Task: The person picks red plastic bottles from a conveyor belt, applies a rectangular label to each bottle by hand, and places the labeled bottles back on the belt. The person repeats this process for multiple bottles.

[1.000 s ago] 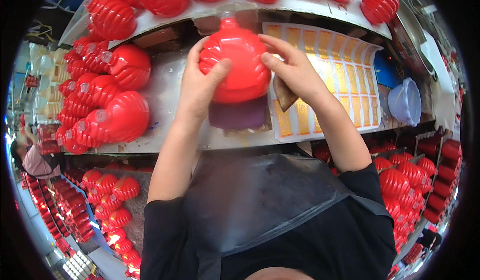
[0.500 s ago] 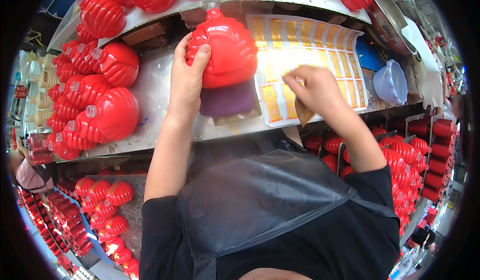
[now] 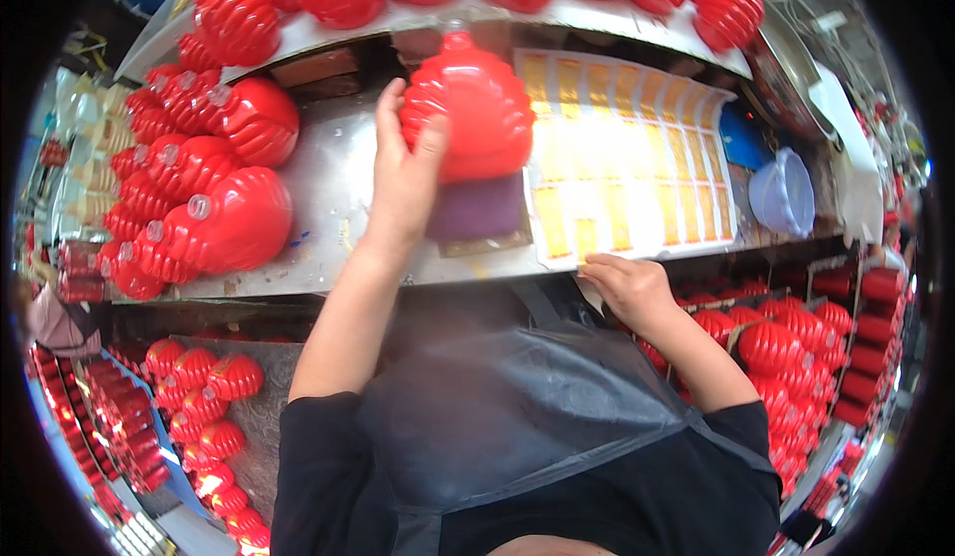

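Note:
A glossy red ribbed plastic bottle (image 3: 476, 108) with a short clear neck tilts away from me, its smooth panel facing up. My left hand (image 3: 410, 158) is closed round its left side, with the thumb on the front. Beneath the bottle lies a dark purple pad (image 3: 477, 210). To its right is a white sheet of gold labels (image 3: 686, 188), washed out by glare in the middle. At the front edge of that sheet, my right hand (image 3: 629, 289) is closed in a pinch; a sliver of yellow shows at the fingertips, too small to name.
More red bottles (image 3: 244, 218) are grouped on the left of the worktable (image 3: 333, 188). Others line a raised shelf (image 3: 587, 21) at the back. A pale blue plastic basin (image 3: 782, 193) stands at the right. Stacked red bottles (image 3: 776, 347) fill the space below right.
My right hand has come down from over the label sheet to its front edge. The brownish-gold piece below that hand no longer shows there. My left hand keeps its hold; the whole view has shifted slightly.

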A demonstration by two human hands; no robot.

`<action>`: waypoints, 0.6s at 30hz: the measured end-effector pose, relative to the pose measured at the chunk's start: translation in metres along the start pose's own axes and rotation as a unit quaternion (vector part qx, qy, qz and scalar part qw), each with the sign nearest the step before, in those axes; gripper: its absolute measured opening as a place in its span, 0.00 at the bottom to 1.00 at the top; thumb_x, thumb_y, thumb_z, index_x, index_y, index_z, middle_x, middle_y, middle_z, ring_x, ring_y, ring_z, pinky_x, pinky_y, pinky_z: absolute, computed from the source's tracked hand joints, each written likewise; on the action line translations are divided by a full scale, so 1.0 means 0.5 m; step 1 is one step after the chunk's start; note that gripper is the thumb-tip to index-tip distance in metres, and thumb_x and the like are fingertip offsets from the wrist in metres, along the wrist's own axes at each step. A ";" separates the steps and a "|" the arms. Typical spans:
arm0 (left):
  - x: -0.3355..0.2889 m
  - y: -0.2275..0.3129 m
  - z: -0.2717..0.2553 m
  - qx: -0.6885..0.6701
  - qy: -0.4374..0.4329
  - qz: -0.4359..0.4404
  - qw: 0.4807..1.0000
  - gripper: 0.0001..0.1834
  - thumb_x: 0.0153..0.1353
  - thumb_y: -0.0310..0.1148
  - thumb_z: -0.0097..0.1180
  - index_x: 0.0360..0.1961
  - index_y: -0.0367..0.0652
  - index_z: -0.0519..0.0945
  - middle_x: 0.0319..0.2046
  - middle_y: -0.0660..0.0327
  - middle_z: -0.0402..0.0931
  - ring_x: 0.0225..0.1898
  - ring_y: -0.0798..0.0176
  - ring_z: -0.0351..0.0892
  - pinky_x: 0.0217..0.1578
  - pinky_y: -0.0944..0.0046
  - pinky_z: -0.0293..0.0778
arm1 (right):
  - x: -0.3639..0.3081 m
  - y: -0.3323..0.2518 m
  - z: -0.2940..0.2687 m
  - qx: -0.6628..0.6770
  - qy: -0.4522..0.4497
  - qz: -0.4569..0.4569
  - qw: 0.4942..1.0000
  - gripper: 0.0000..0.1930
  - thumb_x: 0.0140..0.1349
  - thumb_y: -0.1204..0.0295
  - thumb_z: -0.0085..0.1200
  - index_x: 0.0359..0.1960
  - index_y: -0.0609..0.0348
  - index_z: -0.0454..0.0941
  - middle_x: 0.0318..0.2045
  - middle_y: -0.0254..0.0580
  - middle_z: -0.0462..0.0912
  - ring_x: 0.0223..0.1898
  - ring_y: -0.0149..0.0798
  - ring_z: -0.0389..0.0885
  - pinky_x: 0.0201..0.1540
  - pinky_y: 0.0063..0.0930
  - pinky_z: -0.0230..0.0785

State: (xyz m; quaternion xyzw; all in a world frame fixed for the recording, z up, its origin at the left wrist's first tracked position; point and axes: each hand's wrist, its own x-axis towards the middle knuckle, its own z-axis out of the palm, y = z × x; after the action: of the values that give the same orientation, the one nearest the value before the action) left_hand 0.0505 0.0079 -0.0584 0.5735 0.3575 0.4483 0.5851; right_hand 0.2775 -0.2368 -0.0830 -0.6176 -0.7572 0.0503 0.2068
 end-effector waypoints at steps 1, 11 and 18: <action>-0.001 0.002 0.001 0.008 -0.003 -0.008 1.000 0.42 0.71 0.39 0.61 0.77 0.35 0.54 0.69 0.49 0.66 0.68 0.58 0.68 0.70 0.58 0.63 | 0.018 0.002 -0.019 0.089 -0.024 0.103 0.990 0.08 0.61 0.74 0.69 0.40 0.62 0.89 0.35 0.44 0.90 0.28 0.37 0.88 0.31 0.29 0.79; 0.014 0.027 -0.005 0.063 -0.002 -0.013 0.998 0.49 0.59 0.36 0.70 0.76 0.35 0.55 0.66 0.44 0.70 0.67 0.52 0.74 0.66 0.55 0.71 | 0.380 0.013 -0.188 0.399 0.020 0.211 0.892 0.08 0.68 0.74 0.64 0.41 0.68 0.89 0.32 0.38 0.90 0.24 0.23 0.83 0.27 0.15 0.72; 0.080 0.043 -0.009 0.014 -0.003 -0.010 1.000 0.40 0.60 0.40 0.69 0.70 0.35 0.68 0.63 0.42 0.74 0.67 0.48 0.74 0.65 0.53 0.70 | 0.452 -0.061 -0.133 -0.045 0.079 -0.206 0.974 0.12 0.54 0.80 0.69 0.41 0.60 0.87 0.38 0.46 0.90 0.28 0.38 0.89 0.27 0.28 0.78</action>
State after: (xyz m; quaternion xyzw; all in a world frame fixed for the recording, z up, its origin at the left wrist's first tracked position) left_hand 0.0577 0.0457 -0.0338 0.5794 0.3673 0.4354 0.5830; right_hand 0.2403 -0.0395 0.0442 -0.4586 -0.8510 -0.0764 0.2444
